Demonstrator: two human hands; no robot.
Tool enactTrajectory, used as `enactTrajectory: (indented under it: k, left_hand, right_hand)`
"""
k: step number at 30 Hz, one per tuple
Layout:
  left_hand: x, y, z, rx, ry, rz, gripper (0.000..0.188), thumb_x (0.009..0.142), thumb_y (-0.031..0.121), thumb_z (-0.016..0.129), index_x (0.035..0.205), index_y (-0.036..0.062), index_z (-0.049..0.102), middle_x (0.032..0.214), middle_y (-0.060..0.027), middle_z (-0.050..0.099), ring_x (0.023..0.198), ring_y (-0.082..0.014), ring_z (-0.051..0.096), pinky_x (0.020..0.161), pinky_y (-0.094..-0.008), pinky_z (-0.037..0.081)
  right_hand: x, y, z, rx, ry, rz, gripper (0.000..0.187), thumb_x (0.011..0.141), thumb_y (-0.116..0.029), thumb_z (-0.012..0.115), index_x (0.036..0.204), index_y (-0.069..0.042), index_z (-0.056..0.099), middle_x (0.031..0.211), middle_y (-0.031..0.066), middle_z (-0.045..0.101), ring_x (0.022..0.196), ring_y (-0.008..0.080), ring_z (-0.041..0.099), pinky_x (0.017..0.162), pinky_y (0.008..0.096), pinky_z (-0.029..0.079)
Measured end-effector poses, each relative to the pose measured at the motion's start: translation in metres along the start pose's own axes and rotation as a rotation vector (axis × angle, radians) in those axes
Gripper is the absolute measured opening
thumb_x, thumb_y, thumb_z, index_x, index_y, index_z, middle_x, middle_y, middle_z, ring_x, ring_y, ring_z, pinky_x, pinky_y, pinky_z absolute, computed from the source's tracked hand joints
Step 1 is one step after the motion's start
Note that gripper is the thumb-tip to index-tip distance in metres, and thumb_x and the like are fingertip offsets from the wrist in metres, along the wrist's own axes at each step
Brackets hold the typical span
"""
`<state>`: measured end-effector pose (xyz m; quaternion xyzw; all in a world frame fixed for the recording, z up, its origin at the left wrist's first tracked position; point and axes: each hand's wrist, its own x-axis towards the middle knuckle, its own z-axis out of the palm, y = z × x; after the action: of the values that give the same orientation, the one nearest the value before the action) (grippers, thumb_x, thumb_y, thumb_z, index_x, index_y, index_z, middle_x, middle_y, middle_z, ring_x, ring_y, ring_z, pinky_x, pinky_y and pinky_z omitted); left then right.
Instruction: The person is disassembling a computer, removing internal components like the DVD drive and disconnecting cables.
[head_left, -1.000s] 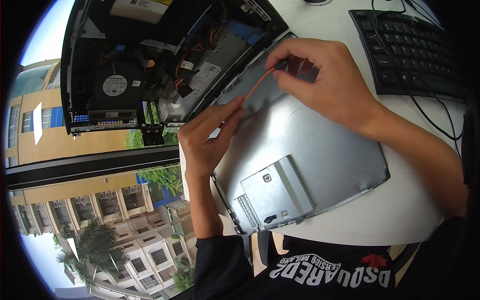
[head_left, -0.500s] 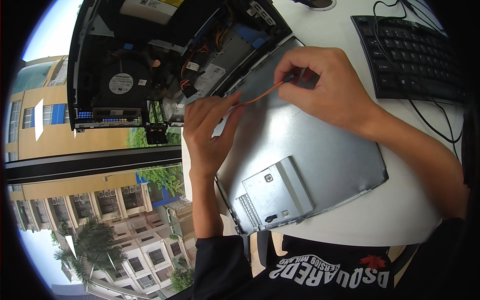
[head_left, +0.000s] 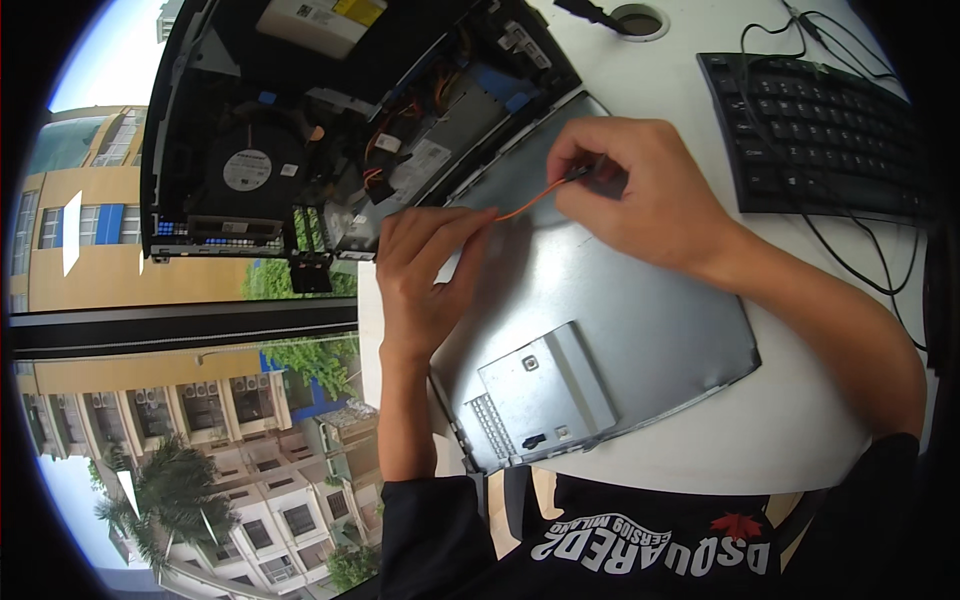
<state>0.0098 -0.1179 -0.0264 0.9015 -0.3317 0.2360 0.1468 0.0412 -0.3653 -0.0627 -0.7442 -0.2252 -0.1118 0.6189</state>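
"Where was the orange cable?"

"Up above the metal panel, strung in a short, slightly curved run between the two hands."

"How did the left one have it?"

"The left hand was pinching one end of it, thumb against the fingertips, just beside the rim of the open computer case."

"And the other?"

"The right hand was closed in a pinch too, on the dark plug where the cable ended. Its curled fingers hid part of that plug, so I couldn't tell its full shape."

"What was in the case?"

"I saw a round black fan with a pale label in the middle, and a white drive with a yellow patch near the top. Some coloured wires hung inside, closer to the panel."

"And the panel itself?"

"It lay flat on the white surface, next to the case, with a raised bracket at the end nearest the person's body. Well off to the right, past the right hand, sat a black keyboard with a thin cord trailing over it."
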Motion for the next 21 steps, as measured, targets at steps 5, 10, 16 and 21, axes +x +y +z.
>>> enactTrajectory:
  k: [5, 10, 16, 21]
  left_hand:
    - [-0.007, 0.000, 0.009, -0.018, -0.017, -0.047, 0.027, 0.082, -0.004, 0.080, 0.106, 0.0081, 0.080, 0.099, -0.0052, 0.075, 0.091, -0.0244, 0.068, 0.084, -0.0375, 0.048]
    - [-0.010, -0.001, 0.007, -0.057, -0.041, -0.082, 0.023, 0.086, -0.005, 0.077, 0.106, 0.0058, 0.078, 0.099, -0.0077, 0.074, 0.092, -0.0269, 0.068, 0.086, -0.0398, 0.049]
    - [-0.009, 0.000, -0.005, -0.040, -0.007, -0.111, 0.025, 0.082, -0.003, 0.078, 0.105, 0.0052, 0.078, 0.097, -0.0075, 0.074, 0.090, -0.0276, 0.067, 0.082, -0.0390, 0.048]
    - [0.000, 0.002, 0.004, -0.100, 0.031, -0.088, 0.024, 0.083, -0.004, 0.077, 0.106, 0.0053, 0.079, 0.096, -0.0074, 0.074, 0.090, -0.0265, 0.066, 0.083, -0.0365, 0.049]
  right_hand:
    - [-0.011, 0.006, 0.006, -0.101, 0.037, -0.149, 0.026, 0.082, -0.012, 0.071, 0.106, -0.002, 0.068, 0.100, 0.0164, 0.071, 0.093, 0.0324, 0.071, 0.083, 0.0409, 0.057]
    - [-0.006, -0.009, 0.001, -0.091, 0.047, -0.128, 0.026, 0.081, -0.013, 0.069, 0.104, -0.001, 0.068, 0.103, 0.0153, 0.072, 0.096, 0.0328, 0.070, 0.087, 0.0417, 0.056]
    - [-0.007, -0.047, -0.027, -0.051, -0.066, -0.134, 0.021, 0.086, -0.005, 0.067, 0.106, 0.000, 0.071, 0.103, 0.0127, 0.075, 0.095, 0.0254, 0.072, 0.088, 0.0355, 0.057]
    - [-0.039, -0.054, -0.054, -0.277, -0.143, -0.135, 0.019, 0.085, -0.004, 0.069, 0.104, -0.002, 0.072, 0.099, 0.0138, 0.074, 0.092, 0.0269, 0.072, 0.085, 0.0357, 0.056]
